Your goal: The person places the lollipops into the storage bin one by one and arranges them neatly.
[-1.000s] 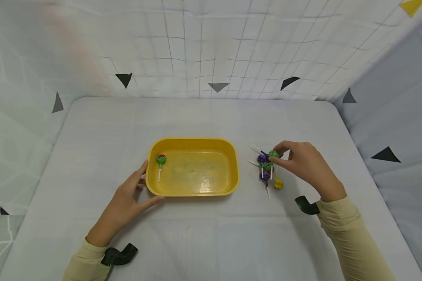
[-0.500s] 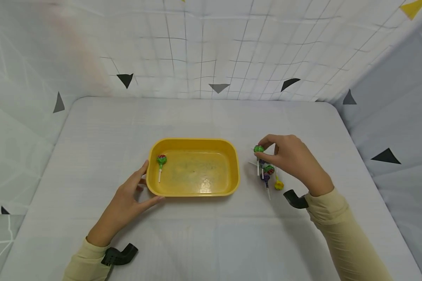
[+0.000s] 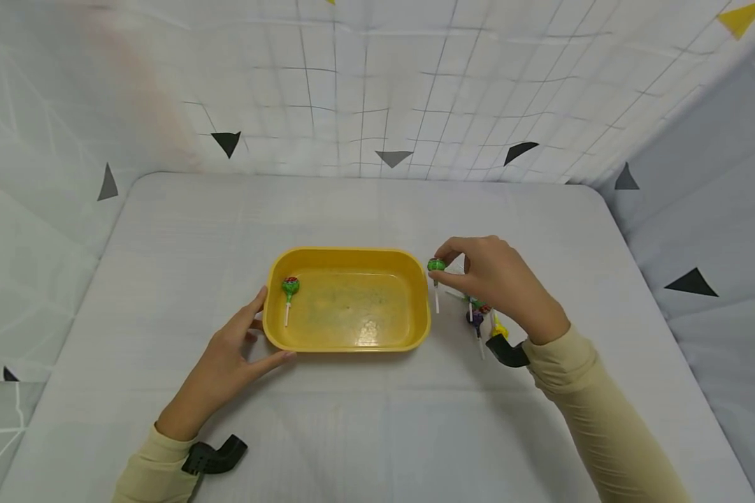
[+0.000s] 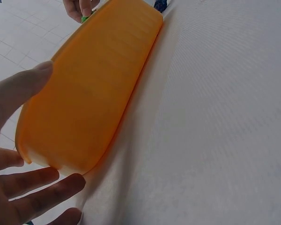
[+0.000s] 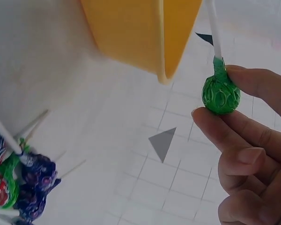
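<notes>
In the head view, my right hand point(image 3: 500, 279) pinches a green-wrapped lollipop point(image 3: 436, 265) by its candy head, just beyond the right rim of a yellow tray point(image 3: 346, 347). Its white stick hangs down in that view. Thumb and fingertips press on opposite sides of the wrapper point(image 5: 220, 96) in the right wrist view. My left hand point(image 3: 229, 360) rests at the tray's front left corner. Its thumb touches the front wall, while the fairly straight fingers point(image 4: 47, 199) spread along the left end. Inside the tray, at the left, lies another green and red lollipop point(image 3: 290, 286).
A pile of several lollipops point(image 3: 476, 318), purple, green and red, lies on the white-covered table point(image 3: 352, 433) right of the tray, partly hidden under my right hand. A yellow lollipop point(image 3: 498, 327) lies beside it, overlapped by the wrist mount point(image 3: 507, 351). White sheets surround the table.
My right hand has lifted the green lollipop from the pile and carried it left to the tray's right rim. The left hand and the tray have stayed in place.
</notes>
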The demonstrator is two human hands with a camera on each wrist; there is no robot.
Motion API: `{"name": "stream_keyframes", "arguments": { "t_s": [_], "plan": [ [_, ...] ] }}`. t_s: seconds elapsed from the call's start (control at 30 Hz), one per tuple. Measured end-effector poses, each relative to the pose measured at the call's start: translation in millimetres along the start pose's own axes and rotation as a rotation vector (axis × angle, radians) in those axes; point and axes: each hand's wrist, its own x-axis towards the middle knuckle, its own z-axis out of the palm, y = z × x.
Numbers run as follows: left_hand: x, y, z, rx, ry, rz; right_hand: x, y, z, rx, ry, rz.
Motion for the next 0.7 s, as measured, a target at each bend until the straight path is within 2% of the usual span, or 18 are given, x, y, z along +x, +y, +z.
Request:
{"name": "stream_keyframes", "arguments": {
  "t_s": [0.3,0.7],
  "plan": [
    [0.3,0.3,-0.3,0.004,-0.004,-0.002,11.9,-15,8,-0.057,0.016,-0.049],
    [0.4,-2.5,3.0,0.01,0.019,0.018,25.9,-32,10,-0.051,-0.007,-0.087]
  ]
}}
